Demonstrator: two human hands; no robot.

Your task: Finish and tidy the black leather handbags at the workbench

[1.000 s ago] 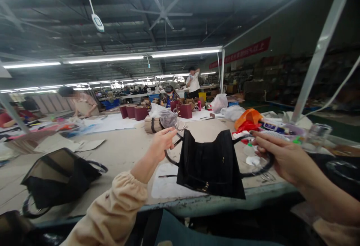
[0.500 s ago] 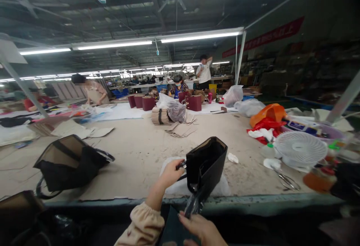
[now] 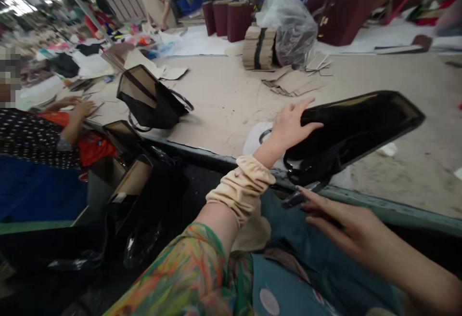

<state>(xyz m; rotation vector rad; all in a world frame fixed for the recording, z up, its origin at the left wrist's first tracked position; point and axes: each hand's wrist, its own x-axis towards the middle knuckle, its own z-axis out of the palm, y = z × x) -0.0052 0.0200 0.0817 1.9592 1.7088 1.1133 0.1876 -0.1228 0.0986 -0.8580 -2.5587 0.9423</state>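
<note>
A glossy black handbag (image 3: 357,123) lies tilted over the near edge of the worktable (image 3: 231,99). My left hand (image 3: 290,125) rests on its left end, fingers spread flat against the side. Just below the table edge, my right hand (image 3: 335,217) reaches up with fingers stretched toward the bag's black strap and clasp (image 3: 306,190), touching them at the fingertips. Beneath the bag on the table sits a white sheet (image 3: 258,140).
A second black bag with a tan lining (image 3: 147,97) stands at the table's left. More open bags (image 3: 126,181) sit in a box below the edge. A seated person's arm (image 3: 68,123) is at far left. Cardboard stacks (image 3: 258,46), a plastic sack (image 3: 288,19) and maroon bags (image 3: 227,17) stand farther back.
The view has swung down and left. The black bag has tipped from upright onto its side at the table edge, my left hand now lies flat on it, and my right hand has risen to the strap.
</note>
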